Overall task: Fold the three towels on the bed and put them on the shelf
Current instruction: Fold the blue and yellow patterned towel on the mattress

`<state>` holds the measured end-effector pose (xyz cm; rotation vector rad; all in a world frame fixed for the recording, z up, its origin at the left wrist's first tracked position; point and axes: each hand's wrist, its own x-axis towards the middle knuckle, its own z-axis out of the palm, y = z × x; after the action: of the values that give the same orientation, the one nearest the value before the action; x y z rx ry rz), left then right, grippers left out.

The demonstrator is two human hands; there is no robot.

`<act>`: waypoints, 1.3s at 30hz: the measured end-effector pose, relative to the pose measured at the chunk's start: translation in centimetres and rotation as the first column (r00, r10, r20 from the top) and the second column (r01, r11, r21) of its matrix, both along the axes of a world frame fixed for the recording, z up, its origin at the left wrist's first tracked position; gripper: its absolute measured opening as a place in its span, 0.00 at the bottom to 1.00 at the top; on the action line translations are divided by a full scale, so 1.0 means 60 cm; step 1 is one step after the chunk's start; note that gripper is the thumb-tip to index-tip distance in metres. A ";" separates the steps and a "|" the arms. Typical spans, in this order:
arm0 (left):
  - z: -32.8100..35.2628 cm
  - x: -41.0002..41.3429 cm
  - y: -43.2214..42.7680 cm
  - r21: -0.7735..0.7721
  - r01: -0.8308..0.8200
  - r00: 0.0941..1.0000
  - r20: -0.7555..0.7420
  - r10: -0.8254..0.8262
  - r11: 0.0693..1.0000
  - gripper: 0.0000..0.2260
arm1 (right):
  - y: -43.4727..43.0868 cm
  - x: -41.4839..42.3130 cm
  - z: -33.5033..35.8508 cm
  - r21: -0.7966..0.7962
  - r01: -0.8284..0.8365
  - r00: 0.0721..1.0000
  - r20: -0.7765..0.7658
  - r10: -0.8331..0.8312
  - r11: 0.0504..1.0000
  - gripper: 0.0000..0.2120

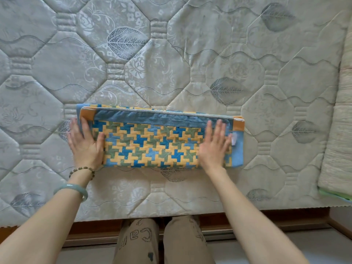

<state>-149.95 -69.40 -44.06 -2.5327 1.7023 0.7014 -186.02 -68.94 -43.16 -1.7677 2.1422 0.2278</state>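
A quilted towel [152,141] with a blue, yellow and green houndstooth pattern lies folded into a long strip on the bed [171,63], near its front edge. My left hand [85,143] lies flat on the strip's left end, fingers spread, thumb on the pattern. My right hand [215,145] lies flat on the right part of the strip, fingers apart. Neither hand grips the cloth. A white label [233,140] sticks out at the right end. No shelf is in view.
A pale beige folded cloth with a green edge [337,141] lies along the bed's right side. The mattress front edge and a wooden bed frame [266,216] run below my arms. My legs stand against the frame.
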 end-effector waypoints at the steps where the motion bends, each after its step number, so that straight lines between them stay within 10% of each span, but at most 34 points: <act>1: 0.004 -0.006 -0.002 -0.024 -0.078 0.996 -0.053 0.077 0.997 0.31 | -0.005 0.048 0.009 -0.032 -0.069 0.997 0.037 0.070 0.997 0.38; 7: 0.024 -0.002 -0.039 -0.045 -0.206 0.977 -0.056 0.204 0.977 0.29 | -0.022 0.313 0.027 0.069 -0.484 0.864 0.194 0.464 0.872 0.37; 11: 0.043 0.018 -0.060 0.140 -0.351 0.922 -0.122 0.368 0.926 0.23 | -0.049 0.339 0.000 0.182 -0.516 0.855 0.168 0.491 0.837 0.33; 21: 0.091 0.027 -0.063 0.211 -0.052 0.990 -0.120 0.078 0.976 0.11 | 0.136 0.317 0.033 0.245 -0.455 0.878 0.284 0.386 0.856 0.34; 27: 0.177 -0.012 -0.080 0.175 0.041 0.980 -0.197 -0.006 0.984 0.07 | 0.043 0.299 0.076 0.349 -0.017 0.700 0.674 -0.238 0.937 0.27; 31: 0.240 -0.077 -0.079 0.095 0.108 0.978 -0.188 -0.089 0.990 0.08 | -0.028 0.296 0.083 0.309 0.047 0.579 0.767 -0.278 0.950 0.33; 39: 0.241 -0.133 -0.058 0.004 0.139 0.983 -0.126 -0.137 0.990 0.09 | -0.062 0.311 0.075 0.710 0.244 0.093 0.660 -0.745 0.660 0.34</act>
<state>-157.91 -72.85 -29.62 -2.3799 1.8831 0.8741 -167.35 -72.68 -38.65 -0.4065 1.3990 -0.4399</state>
